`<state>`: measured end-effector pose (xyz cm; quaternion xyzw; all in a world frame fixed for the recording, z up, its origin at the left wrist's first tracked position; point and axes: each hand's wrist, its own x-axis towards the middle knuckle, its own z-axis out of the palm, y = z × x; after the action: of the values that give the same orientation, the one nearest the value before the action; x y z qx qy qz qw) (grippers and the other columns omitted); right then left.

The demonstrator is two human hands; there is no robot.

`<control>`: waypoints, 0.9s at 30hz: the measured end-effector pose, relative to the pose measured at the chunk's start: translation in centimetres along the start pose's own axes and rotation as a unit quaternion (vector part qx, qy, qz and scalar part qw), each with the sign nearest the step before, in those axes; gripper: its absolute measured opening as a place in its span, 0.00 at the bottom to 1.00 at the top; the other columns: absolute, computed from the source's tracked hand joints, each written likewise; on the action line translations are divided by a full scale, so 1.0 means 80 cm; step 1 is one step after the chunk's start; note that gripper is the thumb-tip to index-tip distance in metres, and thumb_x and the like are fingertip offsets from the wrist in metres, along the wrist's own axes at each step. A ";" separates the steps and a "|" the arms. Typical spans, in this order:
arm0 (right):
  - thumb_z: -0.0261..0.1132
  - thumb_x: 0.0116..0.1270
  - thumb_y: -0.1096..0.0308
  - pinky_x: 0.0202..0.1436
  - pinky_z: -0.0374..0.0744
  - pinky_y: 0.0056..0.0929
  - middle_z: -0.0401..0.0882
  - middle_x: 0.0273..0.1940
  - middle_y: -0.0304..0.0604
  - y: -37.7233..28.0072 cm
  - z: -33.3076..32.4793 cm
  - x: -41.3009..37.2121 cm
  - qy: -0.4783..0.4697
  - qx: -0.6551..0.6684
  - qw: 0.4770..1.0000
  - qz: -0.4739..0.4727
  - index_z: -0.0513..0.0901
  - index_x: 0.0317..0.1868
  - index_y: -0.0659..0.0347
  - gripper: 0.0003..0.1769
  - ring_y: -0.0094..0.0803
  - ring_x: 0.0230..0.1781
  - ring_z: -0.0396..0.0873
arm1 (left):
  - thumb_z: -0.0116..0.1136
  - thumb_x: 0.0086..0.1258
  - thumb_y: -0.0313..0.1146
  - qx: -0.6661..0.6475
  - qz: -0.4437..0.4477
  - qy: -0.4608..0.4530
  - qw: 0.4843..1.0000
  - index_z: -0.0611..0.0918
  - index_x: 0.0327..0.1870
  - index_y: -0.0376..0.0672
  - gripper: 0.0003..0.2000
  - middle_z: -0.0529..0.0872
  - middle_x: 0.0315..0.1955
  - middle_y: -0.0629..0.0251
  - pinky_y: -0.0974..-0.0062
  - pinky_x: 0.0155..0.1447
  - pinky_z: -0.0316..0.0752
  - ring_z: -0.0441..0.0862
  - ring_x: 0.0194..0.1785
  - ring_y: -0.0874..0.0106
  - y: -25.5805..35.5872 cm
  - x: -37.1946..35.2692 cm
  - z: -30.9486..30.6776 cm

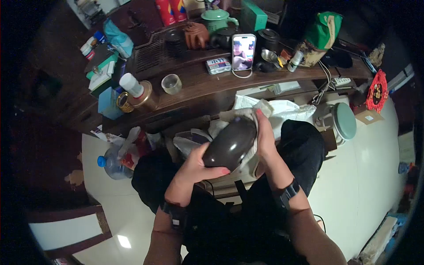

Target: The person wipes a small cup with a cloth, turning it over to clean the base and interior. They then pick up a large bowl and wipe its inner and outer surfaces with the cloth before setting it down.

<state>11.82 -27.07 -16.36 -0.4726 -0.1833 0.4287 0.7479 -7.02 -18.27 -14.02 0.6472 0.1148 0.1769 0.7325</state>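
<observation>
A dark, glossy oval object that looks like a polished stone is held tilted above my lap. My left hand grips its lower left end, thumb lying along the near side. On the other side, my right hand presses a pale cloth against the stone's right flank. Part of the cloth is hidden behind the stone and my fingers. Below and beyond, white crumpled plastic lies in front of the desk.
A dark wooden desk curves ahead, carrying a propped phone, a glass cup, a green lidded mug and a green bag. A water jug stands on the floor at left, a green-topped stool at right.
</observation>
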 end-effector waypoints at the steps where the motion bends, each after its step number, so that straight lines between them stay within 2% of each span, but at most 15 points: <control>1: 0.39 0.70 0.48 0.56 0.75 0.36 0.78 0.47 0.48 0.003 0.000 -0.001 0.002 0.153 0.981 0.118 0.73 0.53 0.60 0.28 0.40 0.47 0.77 | 0.72 0.46 0.28 -0.068 0.011 0.021 0.997 0.75 0.50 0.32 0.28 0.82 0.42 0.64 0.77 0.50 0.72 0.78 0.45 0.77 0.001 -0.001 0.002; 4: 0.37 0.70 0.46 0.57 0.74 0.40 0.75 0.51 0.51 0.027 0.018 -0.016 0.136 0.228 0.958 0.105 0.71 0.56 0.60 0.30 0.41 0.52 0.75 | 0.71 0.46 0.28 -0.176 0.086 0.051 0.979 0.74 0.53 0.32 0.29 0.81 0.46 0.62 0.75 0.54 0.71 0.78 0.48 0.74 -0.005 0.008 0.006; 5: 0.37 0.68 0.45 0.58 0.72 0.44 0.73 0.55 0.51 0.017 0.026 -0.027 0.146 0.240 0.949 0.140 0.69 0.59 0.60 0.32 0.43 0.55 0.73 | 0.71 0.46 0.29 -0.195 0.078 0.057 0.976 0.73 0.54 0.33 0.30 0.80 0.47 0.63 0.74 0.55 0.71 0.77 0.49 0.74 -0.007 0.008 0.006; 8: 0.40 0.67 0.43 0.59 0.71 0.44 0.73 0.54 0.51 0.010 0.030 -0.050 0.085 0.339 0.897 0.272 0.70 0.58 0.59 0.32 0.45 0.54 0.73 | 0.72 0.46 0.30 -0.204 0.062 0.123 0.969 0.73 0.55 0.35 0.31 0.80 0.47 0.64 0.74 0.56 0.70 0.76 0.50 0.74 -0.031 0.005 0.017; 10: 0.38 0.64 0.38 0.62 0.66 0.46 0.69 0.59 0.51 0.040 0.039 -0.064 0.111 0.368 0.872 0.304 0.70 0.60 0.57 0.37 0.47 0.58 0.68 | 0.72 0.46 0.30 -0.191 0.037 0.121 0.973 0.72 0.56 0.35 0.32 0.79 0.48 0.65 0.74 0.56 0.70 0.76 0.51 0.75 -0.032 0.012 0.020; 14: 0.39 0.63 0.37 0.64 0.63 0.48 0.66 0.62 0.51 0.079 0.015 -0.053 0.102 0.399 0.868 0.278 0.71 0.60 0.56 0.37 0.49 0.60 0.65 | 0.73 0.46 0.31 -0.195 0.043 0.122 0.972 0.70 0.57 0.36 0.34 0.78 0.50 0.66 0.73 0.58 0.69 0.74 0.53 0.75 -0.042 0.016 0.030; 15: 0.42 0.63 0.38 0.60 0.68 0.47 0.72 0.57 0.51 0.058 0.016 -0.048 0.134 0.418 0.852 0.284 0.73 0.56 0.58 0.35 0.47 0.56 0.69 | 0.73 0.47 0.32 -0.189 0.056 0.106 0.975 0.70 0.58 0.37 0.35 0.77 0.51 0.64 0.70 0.60 0.67 0.74 0.54 0.72 -0.052 0.016 0.026; 17: 0.45 0.63 0.41 0.56 0.72 0.43 0.75 0.51 0.51 0.034 0.003 -0.039 0.147 0.381 0.886 0.221 0.75 0.52 0.59 0.32 0.44 0.51 0.73 | 0.75 0.45 0.37 -0.283 -0.063 0.161 0.943 0.69 0.58 0.37 0.37 0.76 0.52 0.63 0.69 0.62 0.67 0.72 0.56 0.70 -0.038 0.028 0.018; 19: 0.48 0.63 0.42 0.51 0.75 0.39 0.78 0.46 0.50 0.017 -0.019 -0.030 0.149 0.305 0.927 0.161 0.76 0.49 0.61 0.30 0.41 0.46 0.75 | 0.77 0.38 0.52 -0.271 -0.196 0.203 0.920 0.65 0.60 0.37 0.48 0.71 0.56 0.61 0.66 0.64 0.65 0.69 0.60 0.67 -0.015 0.054 0.000; 21: 0.50 0.63 0.44 0.46 0.77 0.35 0.79 0.41 0.49 0.005 -0.036 -0.019 0.135 0.194 0.966 0.101 0.76 0.46 0.61 0.28 0.38 0.41 0.77 | 0.76 0.35 0.56 -0.268 -0.094 0.105 0.953 0.65 0.59 0.37 0.50 0.71 0.56 0.61 0.67 0.64 0.65 0.69 0.60 0.68 -0.018 0.045 -0.019; 22: 0.50 0.63 0.45 0.46 0.76 0.34 0.78 0.41 0.49 -0.006 -0.030 -0.019 0.145 0.163 0.967 0.130 0.76 0.47 0.61 0.28 0.37 0.41 0.77 | 0.76 0.33 0.59 -0.264 -0.042 0.055 0.962 0.65 0.59 0.36 0.51 0.71 0.56 0.61 0.67 0.64 0.65 0.70 0.59 0.68 -0.022 0.042 -0.027; 23: 0.51 0.63 0.45 0.46 0.76 0.32 0.78 0.41 0.50 -0.020 -0.023 -0.023 0.156 0.130 0.966 0.159 0.76 0.48 0.62 0.27 0.36 0.41 0.77 | 0.75 0.33 0.60 -0.234 -0.039 0.059 0.970 0.68 0.56 0.35 0.50 0.73 0.53 0.60 0.69 0.62 0.68 0.72 0.56 0.70 -0.027 0.041 -0.032; 25: 0.52 0.65 0.48 0.47 0.73 0.29 0.78 0.42 0.49 -0.026 -0.021 -0.020 0.152 0.057 0.968 0.194 0.76 0.49 0.63 0.26 0.35 0.40 0.76 | 0.76 0.36 0.57 -0.215 -0.058 0.043 0.974 0.70 0.54 0.35 0.46 0.76 0.50 0.61 0.71 0.59 0.71 0.74 0.53 0.71 -0.033 0.038 -0.042; 27: 0.52 0.65 0.50 0.48 0.72 0.28 0.78 0.42 0.48 -0.006 -0.032 -0.010 0.089 -0.038 0.988 0.118 0.77 0.49 0.64 0.26 0.34 0.39 0.76 | 0.76 0.39 0.53 -0.206 -0.062 0.042 0.976 0.71 0.53 0.34 0.42 0.78 0.47 0.61 0.72 0.56 0.73 0.76 0.50 0.71 -0.033 0.035 -0.041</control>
<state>13.39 -29.21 -17.09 -0.5554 -0.0749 0.4628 0.6868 -5.50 -14.40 -16.88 0.4658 0.1468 0.1777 0.8544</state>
